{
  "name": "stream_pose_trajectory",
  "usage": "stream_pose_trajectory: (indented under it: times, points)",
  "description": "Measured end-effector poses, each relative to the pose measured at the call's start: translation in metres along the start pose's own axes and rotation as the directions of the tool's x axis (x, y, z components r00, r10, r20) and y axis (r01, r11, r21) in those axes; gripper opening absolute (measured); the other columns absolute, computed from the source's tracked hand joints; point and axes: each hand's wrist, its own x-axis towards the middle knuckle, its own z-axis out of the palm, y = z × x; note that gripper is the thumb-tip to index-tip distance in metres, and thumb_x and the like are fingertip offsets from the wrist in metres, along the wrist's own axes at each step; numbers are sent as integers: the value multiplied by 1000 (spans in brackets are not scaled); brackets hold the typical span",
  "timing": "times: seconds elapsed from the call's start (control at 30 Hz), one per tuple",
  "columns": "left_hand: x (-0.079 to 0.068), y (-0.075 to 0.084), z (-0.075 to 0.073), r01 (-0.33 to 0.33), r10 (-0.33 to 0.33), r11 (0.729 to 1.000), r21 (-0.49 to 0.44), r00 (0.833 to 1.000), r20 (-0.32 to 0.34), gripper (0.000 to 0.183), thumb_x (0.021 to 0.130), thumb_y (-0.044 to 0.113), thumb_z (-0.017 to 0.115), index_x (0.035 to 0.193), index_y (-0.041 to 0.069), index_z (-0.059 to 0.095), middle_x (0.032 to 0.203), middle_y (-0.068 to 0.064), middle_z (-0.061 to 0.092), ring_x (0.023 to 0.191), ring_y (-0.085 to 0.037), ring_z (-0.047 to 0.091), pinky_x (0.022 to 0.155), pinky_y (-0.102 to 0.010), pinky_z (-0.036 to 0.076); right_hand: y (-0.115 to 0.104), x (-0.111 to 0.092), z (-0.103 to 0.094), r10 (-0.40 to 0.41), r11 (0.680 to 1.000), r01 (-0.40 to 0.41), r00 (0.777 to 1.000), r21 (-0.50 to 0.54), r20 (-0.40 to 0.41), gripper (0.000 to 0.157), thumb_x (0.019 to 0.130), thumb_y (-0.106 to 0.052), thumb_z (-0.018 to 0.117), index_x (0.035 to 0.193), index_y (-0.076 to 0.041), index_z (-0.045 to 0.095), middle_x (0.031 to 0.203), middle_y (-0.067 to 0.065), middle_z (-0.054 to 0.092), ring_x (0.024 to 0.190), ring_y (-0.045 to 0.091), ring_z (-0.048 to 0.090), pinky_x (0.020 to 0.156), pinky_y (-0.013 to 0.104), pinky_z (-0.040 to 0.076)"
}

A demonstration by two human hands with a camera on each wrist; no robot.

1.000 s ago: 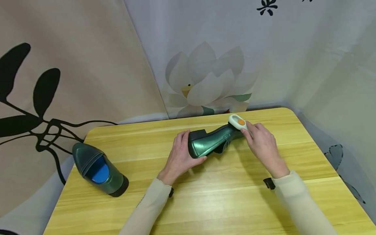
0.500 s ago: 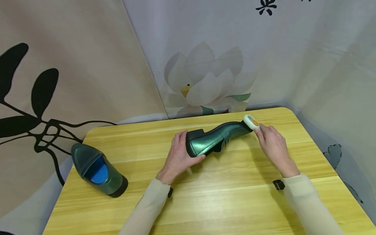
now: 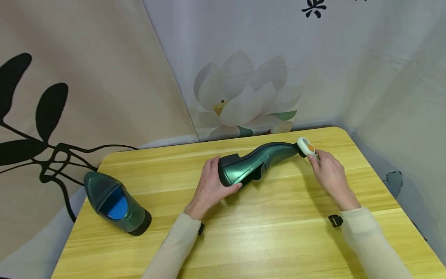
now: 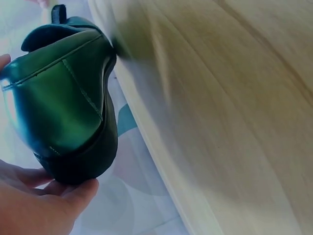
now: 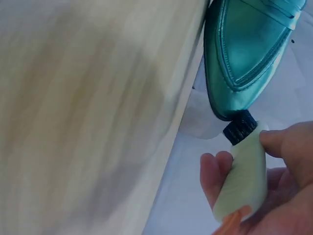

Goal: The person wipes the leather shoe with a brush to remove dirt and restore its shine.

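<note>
Head view: a dark green shoe (image 3: 271, 157) is held tilted on its side above or on the wooden table (image 3: 265, 244), its sole turned toward the far edge; whether the table is touched cannot be told. The heel end is gripped by the left hand (image 3: 211, 186), with the thumb laid along the near side. A small pale brush (image 3: 306, 146) with an orange spot is pinched by the right hand (image 3: 331, 173) at the toe. A second green shoe (image 3: 118, 203), with a blue insole (image 3: 119, 206), is seen upright at the table's left side. Both forearms are covered by pale sleeves (image 3: 371, 240). A hanging cloth (image 3: 348, 69) printed with a pale flower (image 3: 251, 93) is seen behind.

Left wrist view: the rounded back of the held shoe is shown close up, its heel (image 4: 80, 169) clasped by curled fingers (image 4: 80, 196).

Right wrist view: the brush's pale handle (image 5: 244, 169) is grasped between thumb and fingers, and its black bristles (image 5: 240, 128) are set against the shoe's pointed tip. The orange part is blurred.
</note>
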Motion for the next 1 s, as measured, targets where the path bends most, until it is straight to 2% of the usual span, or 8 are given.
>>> stream_pose_trajectory:
  times: [0.1, 0.27, 0.37, 0.5, 0.63, 0.83, 1.0]
  points:
    - [0, 1, -1, 7, -7, 1000, 5, 1000, 1, 114, 72, 55, 89, 156, -2, 37, 147, -20, 44, 126, -36, 49, 105, -51, 46, 2, 1, -1, 5, 1000, -5, 1000, 4, 9, 52, 112, -29, 48, 136, 16, 54, 111, 33, 62, 92, 44, 61, 74, 61, 47]
    - [-1, 2, -1, 24, -24, 1000, 10, 1000, 2, 113, 73, 55, 89, 156, -2, 37, 147, -21, 45, 127, -37, 49, 105, -52, 45, -17, 9, -4, -41, 999, 41, 999, 20, 20, 53, 112, -31, 48, 137, 15, 54, 118, 35, 62, 99, 47, 62, 78, 64, 48]
    - [-1, 2, -1, 29, -29, 1000, 10, 1000, 8, 113, 73, 55, 89, 155, -2, 37, 145, -21, 46, 125, -37, 49, 104, -52, 46, -14, 11, -4, -12, 1000, 11, 999, 17, 33, 54, 112, -33, 46, 137, 15, 54, 113, 32, 63, 94, 44, 62, 74, 61, 48]
    - [-1, 2, -1, 34, -34, 999, 4, 999, 12, 112, 73, 55, 88, 155, -3, 38, 144, -22, 46, 123, -37, 50, 103, -52, 46, 4, 10, -3, 57, 998, -56, 997, -18, 55, 52, 113, -32, 43, 129, 15, 57, 102, 28, 64, 82, 39, 60, 66, 53, 47]
    - [-1, 1, -2, 44, -44, 999, 1, 999, 17, 111, 74, 55, 88, 154, -4, 38, 143, -22, 47, 121, -36, 51, 102, -51, 47, 13, 9, -2, 58, 998, -57, 997, -22, 56, 49, 113, -30, 43, 121, 15, 60, 95, 26, 64, 76, 36, 59, 62, 52, 46]
    - [-2, 0, -2, 64, -63, 998, -5, 998, 30, 110, 74, 55, 87, 154, -4, 38, 142, -22, 47, 119, -36, 51, 101, -51, 48, 4, 13, -5, 19, 1000, -19, 1000, 8, -13, 46, 112, -32, 44, 112, 11, 62, 84, 19, 59, 70, 33, 54, 57, 46, 41]
    - [-3, 1, -3, 75, -75, 997, -5, 996, 40, 112, 75, 56, 86, 155, -3, 37, 143, -21, 47, 119, -35, 52, 101, -51, 48, -2, 16, -3, 48, 998, -50, 998, 40, 48, 47, 113, -35, 39, 106, 7, 61, 76, 13, 55, 62, 27, 49, 54, 39, 37]
